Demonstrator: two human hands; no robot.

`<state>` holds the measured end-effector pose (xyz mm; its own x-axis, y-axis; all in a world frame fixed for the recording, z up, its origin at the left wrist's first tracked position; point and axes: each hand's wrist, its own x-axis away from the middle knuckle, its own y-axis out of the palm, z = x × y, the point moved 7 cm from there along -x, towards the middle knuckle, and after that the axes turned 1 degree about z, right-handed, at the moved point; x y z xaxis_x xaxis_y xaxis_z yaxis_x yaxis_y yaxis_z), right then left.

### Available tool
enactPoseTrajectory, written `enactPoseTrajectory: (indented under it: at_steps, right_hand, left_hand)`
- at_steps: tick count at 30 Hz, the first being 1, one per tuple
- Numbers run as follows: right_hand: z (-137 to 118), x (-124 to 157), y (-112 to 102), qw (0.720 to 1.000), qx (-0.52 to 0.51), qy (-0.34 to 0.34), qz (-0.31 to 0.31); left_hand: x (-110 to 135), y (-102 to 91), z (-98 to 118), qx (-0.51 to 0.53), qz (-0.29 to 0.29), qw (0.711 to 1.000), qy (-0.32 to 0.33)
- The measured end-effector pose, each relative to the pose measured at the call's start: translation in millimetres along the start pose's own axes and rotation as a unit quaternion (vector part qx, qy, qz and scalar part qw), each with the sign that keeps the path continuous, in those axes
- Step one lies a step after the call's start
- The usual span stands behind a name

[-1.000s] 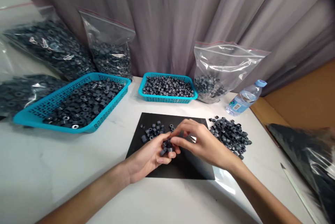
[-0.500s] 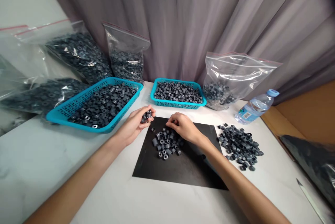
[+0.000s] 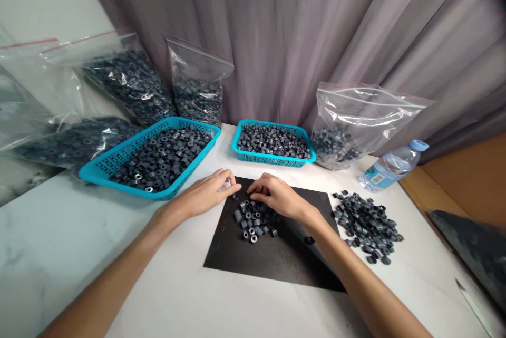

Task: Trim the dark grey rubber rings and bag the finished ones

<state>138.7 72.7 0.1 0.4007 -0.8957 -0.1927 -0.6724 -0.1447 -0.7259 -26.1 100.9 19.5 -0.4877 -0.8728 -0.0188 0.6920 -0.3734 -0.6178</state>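
A small pile of grey rubber rings (image 3: 253, 219) lies on a black mat (image 3: 276, 256) on the white table. My right hand (image 3: 276, 196) rests at the pile's far edge, fingers curled down onto the rings. My left hand (image 3: 213, 193) sits at the mat's far left corner, palm down, fingers bent inward with the tips close together. What either hand holds is hidden. One stray ring (image 3: 309, 240) lies on the mat beside my right forearm.
A large teal basket (image 3: 95, 174) of rings is at the left and a smaller teal basket (image 3: 272, 157) behind the mat. A loose ring heap (image 3: 367, 222), water bottle (image 3: 391, 166) and ring-filled plastic bags (image 3: 348, 116) stand around. A dark bag (image 3: 474, 243) lies at the right edge.
My hands split apart and reached to the mat's far side. The left carried several rings toward the large basket, then closed near the mat corner. The small pile now lies uncovered.
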Motion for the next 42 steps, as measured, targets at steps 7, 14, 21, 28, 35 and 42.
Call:
enactPoseTrajectory:
  at_steps: [7, 14, 21, 28, 35, 42]
  right_hand:
    - [-9, -4, -6, 1.000, 0.004, 0.004, 0.026]
    - [-6, 21, -27, 0.994, -0.041, 0.013, 0.096]
    - [4, 75, -39, 0.952, -0.238, 0.084, 0.172]
    - [-10, 110, -21, 0.852, -0.468, 0.146, 0.183]
    - [-7, 116, -7, 0.788, -0.565, 0.180, 0.166]
    - [-6, 117, -6, 0.774, -0.586, 0.181, 0.159]
  left_hand:
    - [6, 11.3, 1, -0.086, -0.075, 0.993, 0.013]
    - [5, 15.4, -5, -0.089, -0.085, 0.992, 0.038]
    - [10, 21.3, 35, -0.062, -0.045, 0.995, 0.071]
    - [37, 64.7, 86, -0.092, -0.047, 0.980, 0.169]
    - [44, 79.3, 86, -0.114, -0.032, 0.972, 0.204]
    - [44, 83.3, 84, -0.088, -0.063, 0.971, 0.214]
